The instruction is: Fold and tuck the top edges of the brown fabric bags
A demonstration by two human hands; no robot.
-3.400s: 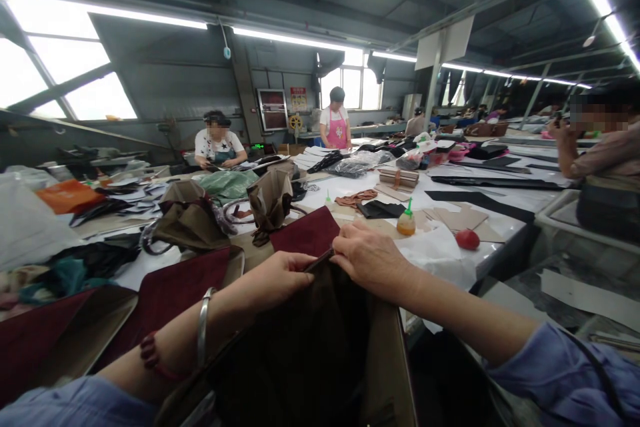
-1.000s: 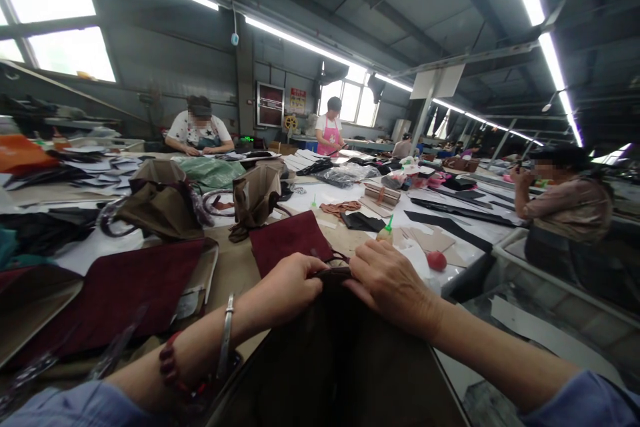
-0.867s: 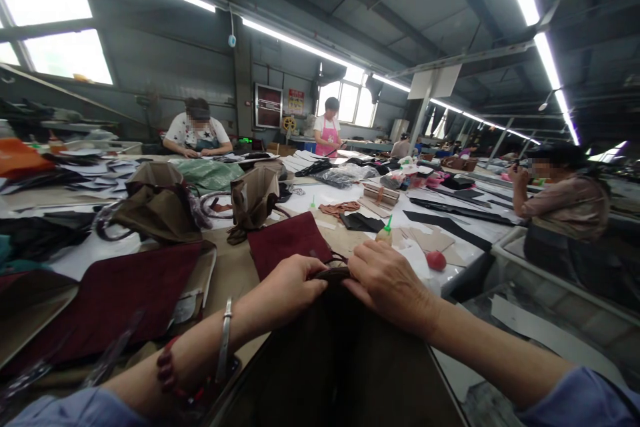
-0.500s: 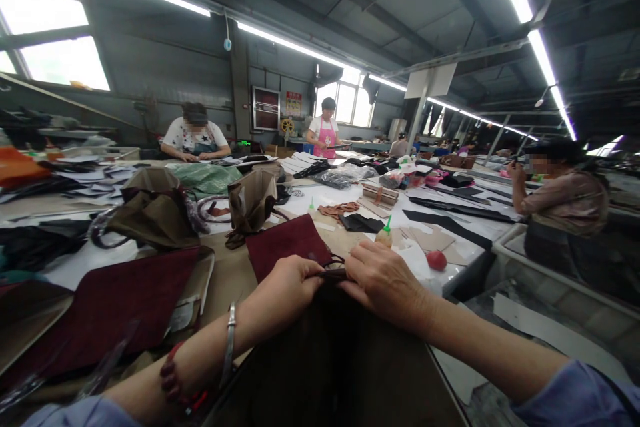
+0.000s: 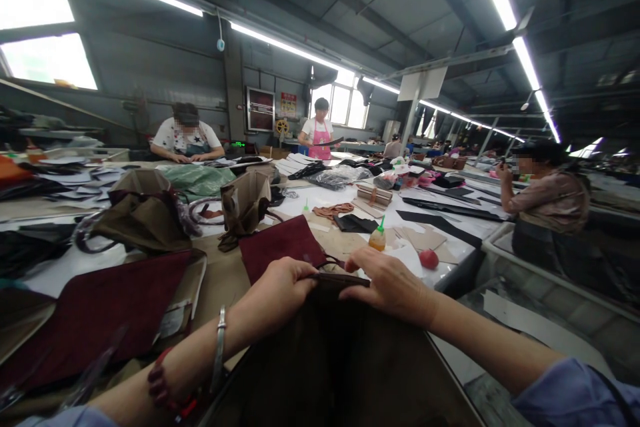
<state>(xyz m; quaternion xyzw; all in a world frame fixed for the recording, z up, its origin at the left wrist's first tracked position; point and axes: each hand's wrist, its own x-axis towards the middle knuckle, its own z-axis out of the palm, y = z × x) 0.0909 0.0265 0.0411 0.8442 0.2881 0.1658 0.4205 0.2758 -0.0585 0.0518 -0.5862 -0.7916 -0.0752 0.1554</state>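
Note:
A dark brown bag stands close in front of me, its top edge level with my hands. My left hand pinches that edge between thumb and fingers, left of the middle. On the right part of the same edge, my right hand has its thumb on the near side and its fingers bent over the far side. Just beyond the edge lies a maroon flap or panel with a thin dark strap beside it. Whether it joins the bag is hidden.
Past my right hand stand a glue bottle with a green tip and a red ball-like object. Unfinished brown bags and a large maroon piece are at left. A white bin is at right; several co-workers sit or stand around.
My right hand has shifted slightly right along the bag's edge, its fingers lifting and loosening, so more of the edge shows between my hands. The view has turned a little right.

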